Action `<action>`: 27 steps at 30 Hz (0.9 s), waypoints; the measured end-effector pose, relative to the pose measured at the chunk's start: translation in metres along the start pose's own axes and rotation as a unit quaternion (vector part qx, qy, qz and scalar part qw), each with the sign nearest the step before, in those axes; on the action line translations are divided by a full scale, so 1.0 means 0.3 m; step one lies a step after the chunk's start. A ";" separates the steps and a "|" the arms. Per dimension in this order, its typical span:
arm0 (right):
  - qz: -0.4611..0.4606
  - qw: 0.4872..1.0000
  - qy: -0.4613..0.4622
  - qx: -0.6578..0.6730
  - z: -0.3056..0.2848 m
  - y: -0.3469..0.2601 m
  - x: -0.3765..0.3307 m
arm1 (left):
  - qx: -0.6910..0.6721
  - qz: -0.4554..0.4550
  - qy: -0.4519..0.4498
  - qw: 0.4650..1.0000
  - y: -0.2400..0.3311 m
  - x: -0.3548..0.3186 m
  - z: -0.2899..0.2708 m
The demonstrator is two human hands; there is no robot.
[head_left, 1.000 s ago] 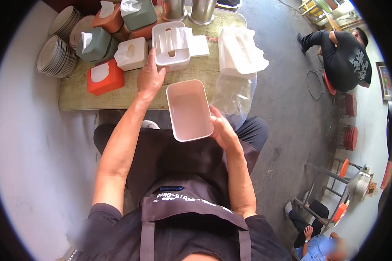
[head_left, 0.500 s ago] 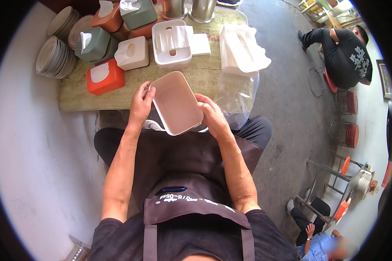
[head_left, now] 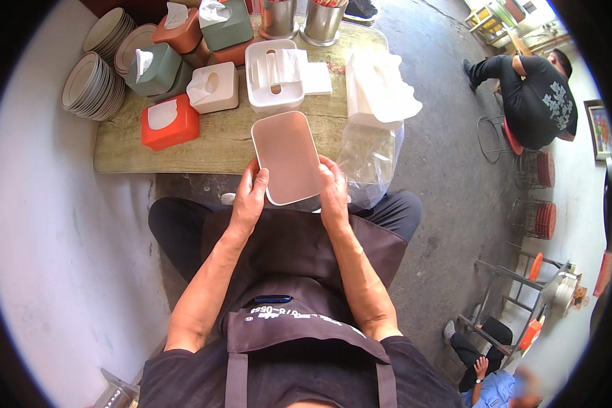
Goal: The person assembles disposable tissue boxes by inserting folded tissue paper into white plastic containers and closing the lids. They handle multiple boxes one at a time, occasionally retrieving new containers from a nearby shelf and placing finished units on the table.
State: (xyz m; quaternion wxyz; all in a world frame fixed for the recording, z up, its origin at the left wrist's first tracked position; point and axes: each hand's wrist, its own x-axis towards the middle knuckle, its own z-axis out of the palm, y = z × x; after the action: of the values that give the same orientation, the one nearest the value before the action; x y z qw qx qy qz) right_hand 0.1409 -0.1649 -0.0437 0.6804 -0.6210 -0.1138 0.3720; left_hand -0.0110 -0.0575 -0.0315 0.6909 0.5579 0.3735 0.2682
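Observation:
Between my two hands is an open, rounded rectangular plastic box (head_left: 289,160) with a pale rim and nothing inside it. My left hand (head_left: 249,194) grips its left side, thumb against the wall. On the opposite side my right hand (head_left: 333,187) closes round the edge. The box is held over my lap at the near edge of the table. Just beyond it stands a white tissue box cover (head_left: 275,95) with a slotted lid and folded tissue on top. A stack of white napkins (head_left: 317,78) lies beside that cover.
The wooden-topped table (head_left: 119,153) also bears an orange-red tissue box (head_left: 170,129), green tissue boxes (head_left: 155,68), stacked plates (head_left: 92,85) and metal canisters (head_left: 321,24). A white package of tissues (head_left: 377,88) sits above a clear plastic bag (head_left: 367,153). People sit at right.
My hands have turned the box more upright and shifted it slightly right. My left hand has slid lower along its side, nearer my lap.

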 end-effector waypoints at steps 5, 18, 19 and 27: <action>-0.053 0.990 0.045 -0.121 0.024 0.018 -0.025 | 0.026 -0.008 0.013 1.000 0.001 0.032 0.016; -0.083 0.980 0.039 -0.178 0.090 -0.011 0.021 | 0.300 0.068 0.076 0.948 0.051 0.157 -0.024; -0.093 0.978 0.038 -0.183 0.088 -0.007 0.031 | 0.300 0.080 0.080 0.947 0.050 0.167 -0.015; -0.119 0.971 0.050 -0.202 0.051 -0.064 0.020 | 0.221 0.111 0.115 0.962 -0.057 0.178 -0.105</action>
State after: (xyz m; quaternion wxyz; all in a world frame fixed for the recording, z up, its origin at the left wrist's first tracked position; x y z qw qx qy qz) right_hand 0.1425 -0.1486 -0.0245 0.5854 -0.7452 -0.2254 0.2263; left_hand -0.0068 -0.0015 -0.0629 0.4689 0.6999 0.4359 0.3166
